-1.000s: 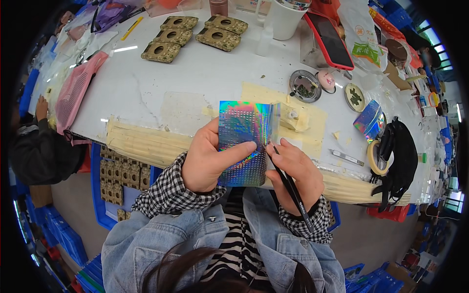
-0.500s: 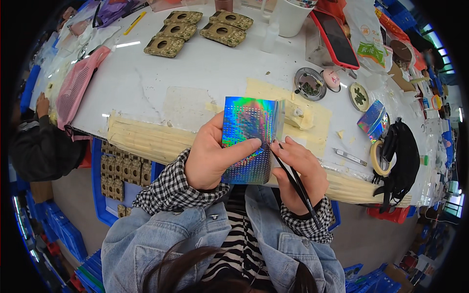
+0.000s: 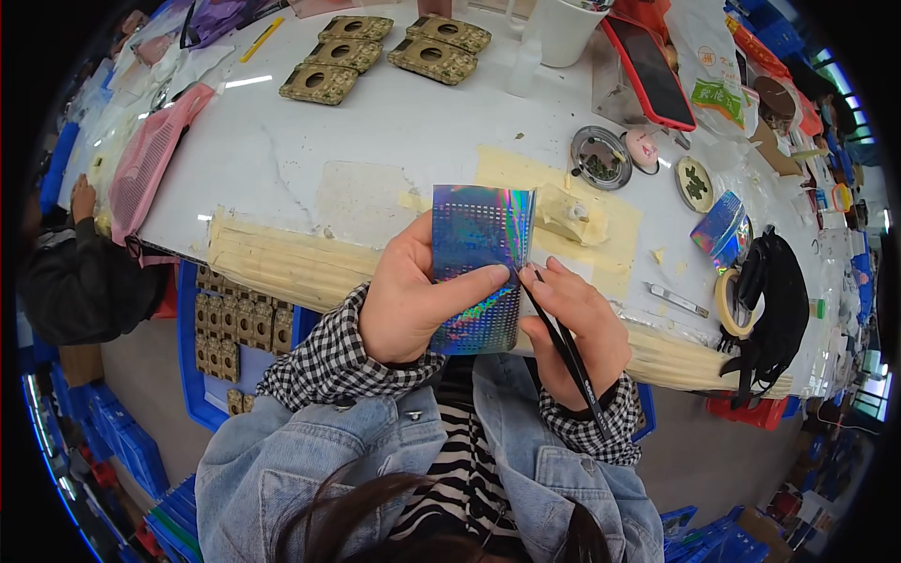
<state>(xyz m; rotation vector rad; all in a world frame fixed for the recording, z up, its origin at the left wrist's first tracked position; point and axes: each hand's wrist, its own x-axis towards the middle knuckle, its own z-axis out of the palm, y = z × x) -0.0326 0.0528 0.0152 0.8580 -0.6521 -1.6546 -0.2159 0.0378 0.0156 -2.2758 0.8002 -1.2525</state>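
Observation:
My left hand (image 3: 394,300) grips a holographic sheet (image 3: 481,220) with rows of small rectangular marks, the thumb lying flat across its face. The sheet is held upright over the table's near edge, and its colours run from blue to pink and green. In my right hand (image 3: 591,338) is a pair of black tweezers (image 3: 572,361). Their tips reach the sheet's right edge, close to my left thumb tip. Whether anything sits between the tips is too small to tell. Just beyond the sheet, a tape-covered block (image 3: 571,216) rests on the table.
Camouflage-patterned model hull parts (image 3: 343,53) lie at the back; more fill a blue tray (image 3: 199,394) below the table's left side. To the right are a round dish (image 3: 601,158), a red-cased phone (image 3: 652,80), a craft knife (image 3: 678,299), a tape roll (image 3: 737,314) and a black bag (image 3: 781,300). Another person (image 3: 80,281) sits left.
The sheet has tilted slightly, so its bright green sheen has dulled to blue and its right edge looks narrower. Both hands keep nearly the same place and hold. The whole view has shifted a little.

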